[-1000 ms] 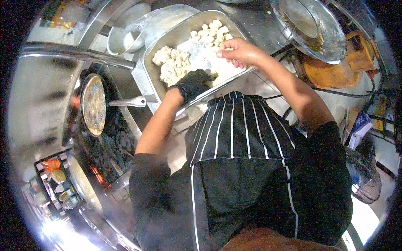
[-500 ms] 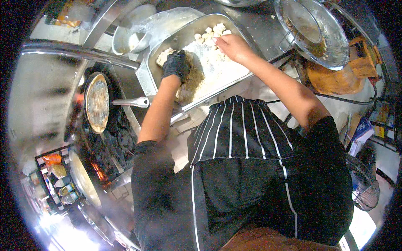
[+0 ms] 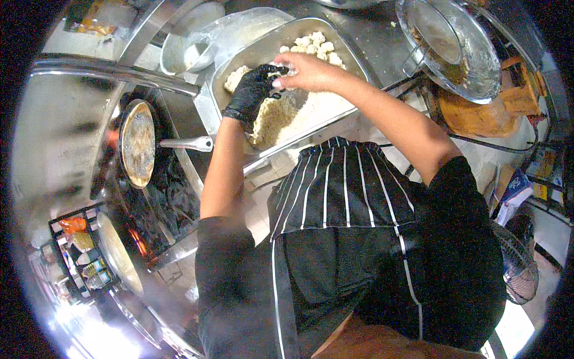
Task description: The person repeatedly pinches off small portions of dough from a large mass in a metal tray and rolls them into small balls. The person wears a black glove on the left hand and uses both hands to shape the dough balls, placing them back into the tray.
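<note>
My left hand (image 3: 254,93), in a black glove, and my bare right hand (image 3: 308,72) meet over a rectangular metal tray (image 3: 266,54). Both have fingers bent and brought together at the tips; whatever is between them is too small and hidden to make out. Small pale lumps (image 3: 314,43), roughly round, sit grouped at the tray's far end. Loose crumbly pale mixture (image 3: 278,119) covers the near left part, below my gloved hand. A larger pale clump (image 3: 236,78) lies against the tray's left side, partly behind the glove.
Left of the tray, a long-handled frying pan (image 3: 139,143) with a browned round inside stands on the stove, where a flame (image 3: 137,242) glows. Behind the tray are clear plastic (image 3: 251,27) and a metal bowl (image 3: 179,54). A wide basin (image 3: 487,66) holding a strainer (image 3: 439,45) stands right.
My right hand has moved left from the pale lumps to meet the gloved hand. My left hand has lifted a little from the mixture and shifted right. More lumps now show.
</note>
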{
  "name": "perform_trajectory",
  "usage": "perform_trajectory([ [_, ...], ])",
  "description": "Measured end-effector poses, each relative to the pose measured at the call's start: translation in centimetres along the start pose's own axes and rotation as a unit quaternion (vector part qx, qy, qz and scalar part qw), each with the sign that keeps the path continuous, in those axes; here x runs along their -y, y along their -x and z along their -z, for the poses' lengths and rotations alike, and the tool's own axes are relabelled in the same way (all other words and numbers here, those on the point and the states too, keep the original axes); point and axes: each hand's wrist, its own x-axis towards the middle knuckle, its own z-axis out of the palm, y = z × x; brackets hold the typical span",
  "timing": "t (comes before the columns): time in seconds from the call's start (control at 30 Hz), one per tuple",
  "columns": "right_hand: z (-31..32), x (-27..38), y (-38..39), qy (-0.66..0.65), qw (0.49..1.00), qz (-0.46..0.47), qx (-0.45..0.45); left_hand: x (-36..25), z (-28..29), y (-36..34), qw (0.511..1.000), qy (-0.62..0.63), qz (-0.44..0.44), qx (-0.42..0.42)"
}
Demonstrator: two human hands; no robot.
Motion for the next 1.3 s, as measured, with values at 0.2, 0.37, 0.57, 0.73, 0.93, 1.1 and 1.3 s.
perform_trajectory([
  [0.2, 0.2, 0.3, 1.8, -0.135, 0.988, -0.075, -0.003, -0.5, 0.9, 0.2, 0.998, -0.020, 0.005, -0.057],
  [0.37, 2.5, -0.7, 3.8, -0.236, 0.966, -0.105, -0.008, 1.7, 5.1, 1.2, 0.994, -0.056, -0.011, -0.092],
  [0.57, 1.9, 0.2, 4.4, -0.403, 0.900, -0.130, -0.105, 1.9, 3.5, 0.4, 0.882, -0.398, -0.194, -0.162],
  [0.73, 1.0, 1.7, 4.2, -0.439, 0.859, -0.154, -0.212, 1.1, 2.5, 0.5, 0.895, -0.400, -0.127, -0.150],
  [0.93, 1.0, 0.9, 4.6, -0.331, 0.900, -0.150, -0.241, 3.1, 1.4, -0.2, 0.907, -0.394, -0.110, 0.099],
  [1.1, 2.1, -1.0, 5.2, -0.392, 0.906, -0.103, -0.119, 2.8, -3.6, 2.8, 0.918, -0.235, -0.176, 0.267],
  [1.3, 3.9, -0.6, 6.1, -0.405, 0.900, -0.161, -0.015, 3.5, -1.9, 1.9, 0.841, -0.505, -0.067, 0.184],
])
